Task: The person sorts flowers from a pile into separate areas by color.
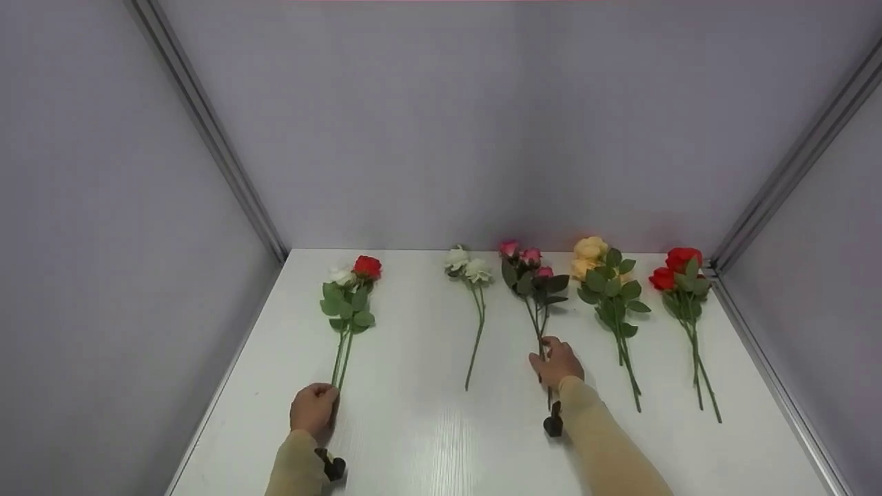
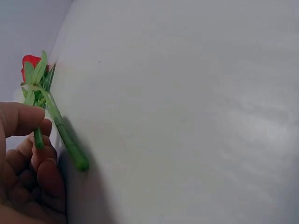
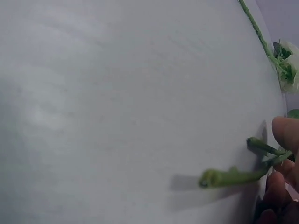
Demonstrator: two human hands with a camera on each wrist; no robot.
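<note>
On the left of the table, my left hand pinches a green stem near its lower end between thumb and finger. It belongs to a pair of flowers, a red rose and a white rose, lying side by side with green leaves. In the left wrist view, a second stem runs beside the pinched one, outside the fingertips. My right hand has thumb and fingers around the stems of the pink roses. The lower stem ends stick out past the fingers in the right wrist view.
Two white flowers lie between my hands. To the right are yellow roses and red roses, heads toward the back. Grey panels stand behind and beside the white table.
</note>
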